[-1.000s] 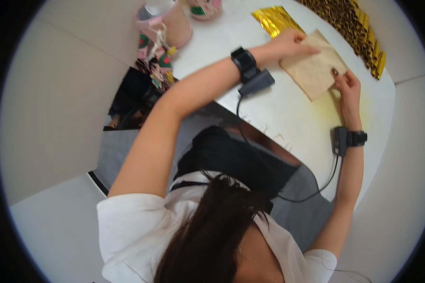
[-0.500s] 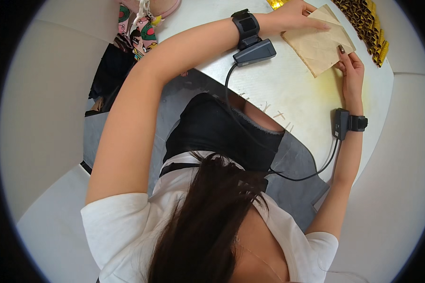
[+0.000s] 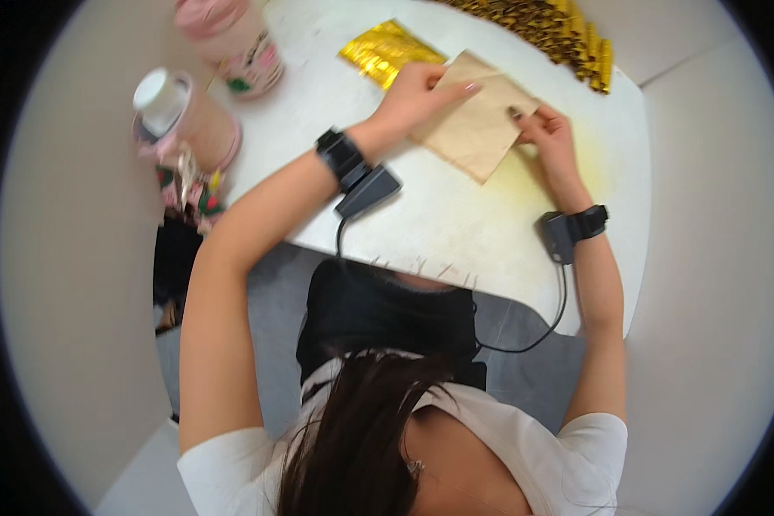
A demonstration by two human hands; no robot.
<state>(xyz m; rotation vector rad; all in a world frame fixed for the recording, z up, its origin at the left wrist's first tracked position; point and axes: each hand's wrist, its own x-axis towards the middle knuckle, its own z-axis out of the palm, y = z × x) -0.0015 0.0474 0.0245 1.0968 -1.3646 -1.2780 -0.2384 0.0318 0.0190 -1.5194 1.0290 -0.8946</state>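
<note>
Both hands grip a tan paper pouch (image 3: 477,129) lying flat on the white table (image 3: 456,232): left hand (image 3: 413,99) pinching its upper edge, right hand (image 3: 549,138) pinching its right corner, beside a gold foil packet (image 3: 385,50).

One tan paper envelope (image 3: 476,127), one loose gold foil packet (image 3: 385,50), one heap of gold packets (image 3: 550,30) upper right, two pink cups (image 3: 199,120) upper left.
</note>
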